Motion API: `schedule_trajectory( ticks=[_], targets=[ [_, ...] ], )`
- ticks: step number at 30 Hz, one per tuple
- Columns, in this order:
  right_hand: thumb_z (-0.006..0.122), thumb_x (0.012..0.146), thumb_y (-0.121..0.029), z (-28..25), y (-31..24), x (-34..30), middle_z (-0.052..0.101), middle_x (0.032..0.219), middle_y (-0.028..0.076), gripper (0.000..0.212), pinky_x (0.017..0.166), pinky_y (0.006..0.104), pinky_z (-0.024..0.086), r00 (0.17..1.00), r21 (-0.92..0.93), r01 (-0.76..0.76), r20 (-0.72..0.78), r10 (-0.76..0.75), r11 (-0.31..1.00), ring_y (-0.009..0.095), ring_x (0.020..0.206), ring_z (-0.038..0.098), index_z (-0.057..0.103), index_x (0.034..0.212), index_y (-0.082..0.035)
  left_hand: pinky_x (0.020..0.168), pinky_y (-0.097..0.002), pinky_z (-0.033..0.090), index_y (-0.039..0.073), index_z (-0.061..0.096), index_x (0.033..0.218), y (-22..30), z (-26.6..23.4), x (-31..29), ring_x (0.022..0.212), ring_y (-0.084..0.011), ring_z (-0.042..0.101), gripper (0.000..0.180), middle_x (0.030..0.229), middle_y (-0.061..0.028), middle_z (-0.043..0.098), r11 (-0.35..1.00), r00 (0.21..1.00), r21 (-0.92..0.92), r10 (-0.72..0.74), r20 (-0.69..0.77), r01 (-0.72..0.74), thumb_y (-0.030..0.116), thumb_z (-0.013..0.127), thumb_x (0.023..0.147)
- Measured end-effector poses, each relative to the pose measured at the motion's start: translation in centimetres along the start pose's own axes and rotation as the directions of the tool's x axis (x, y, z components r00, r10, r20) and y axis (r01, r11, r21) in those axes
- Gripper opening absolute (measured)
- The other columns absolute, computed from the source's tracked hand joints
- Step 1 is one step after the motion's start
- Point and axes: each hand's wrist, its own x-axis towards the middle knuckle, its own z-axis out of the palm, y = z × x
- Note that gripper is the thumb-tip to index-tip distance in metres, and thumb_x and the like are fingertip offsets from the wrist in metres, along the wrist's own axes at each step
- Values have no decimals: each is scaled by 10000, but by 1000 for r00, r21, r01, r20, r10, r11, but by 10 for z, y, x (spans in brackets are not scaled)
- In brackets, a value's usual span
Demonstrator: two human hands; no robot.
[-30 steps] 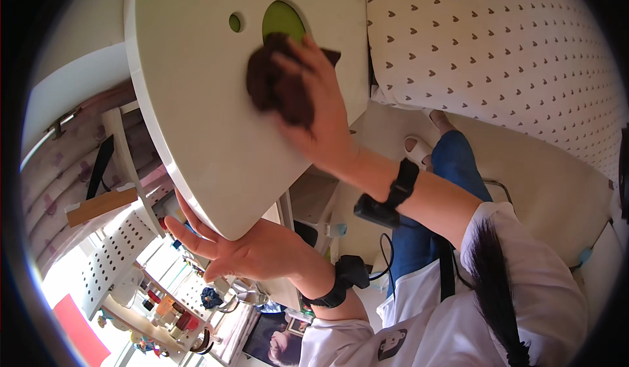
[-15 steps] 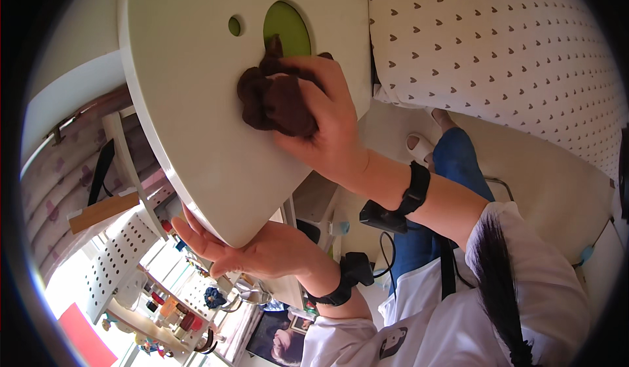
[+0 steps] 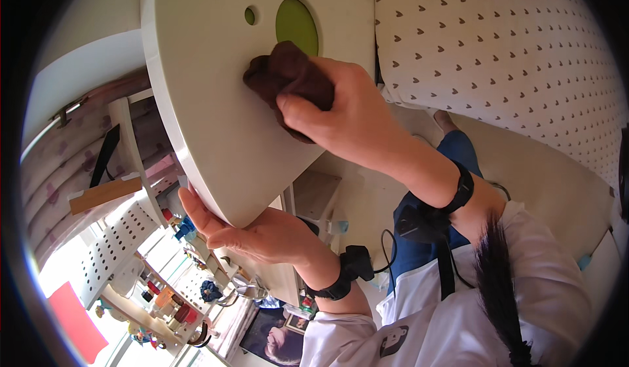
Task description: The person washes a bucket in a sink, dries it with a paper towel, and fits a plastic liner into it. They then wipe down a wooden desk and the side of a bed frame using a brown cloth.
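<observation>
My right hand [image 3: 334, 108] is closed around a crumpled dark brown cloth [image 3: 288, 72], pressed against the face of a white panel [image 3: 216, 118]. The cloth lies just below a large green oval [image 3: 296, 26] set into the panel, partly covering its lower edge. A smaller green oval [image 3: 249, 16] sits to its left. At the panel's lower corner my left hand [image 3: 259, 236] rests with fingers stretched out along the edge and the thumb apart. The corner hides part of its palm.
On the right is a bed or cushion in heart-printed fabric [image 3: 452, 46]. Lower left stand a white pegboard [image 3: 118, 242] and shelves with small items. A patterned curtain [image 3: 52, 177] hangs at the left. Black straps and a cable [image 3: 386, 249] are around my forearms.
My right hand has shifted slightly right with the cloth, which is now bunched differently. The panel appears a little further right in view. The left hand keeps its place at the corner.
</observation>
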Motion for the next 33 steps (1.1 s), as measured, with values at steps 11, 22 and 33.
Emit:
schedule_trajectory(
  ticks=[11,22,33],
  targets=[
    [775,652,-199,32,37,-46,561,982,143,491,680,403,517,721,-418,669,166,-673,614,318,850,602,688,1126,-103,1002,-374,519,-16,393,1383,11,2,-4,1193,-289,553,788,1283,-196,541,973,989,-180,-142,33,146,573,34,1001],
    [788,621,-177,16,36,-30,563,1005,163,619,708,409,529,866,-463,452,22,-500,762,346,859,604,637,1211,-67,969,-350,535,-42,415,1369,1,2,1,1188,-282,557,831,1284,-202,547,994,999,-108,-35,-8,34,577,5,995],
    [773,626,-217,19,25,-16,545,992,127,603,677,392,519,849,-523,452,2,-529,723,307,841,590,650,1202,-89,968,-372,535,-28,411,1377,-1,2,-2,1194,-299,554,819,1298,-209,536,999,1000,-53,-5,13,6,573,4,996]
  ],
)
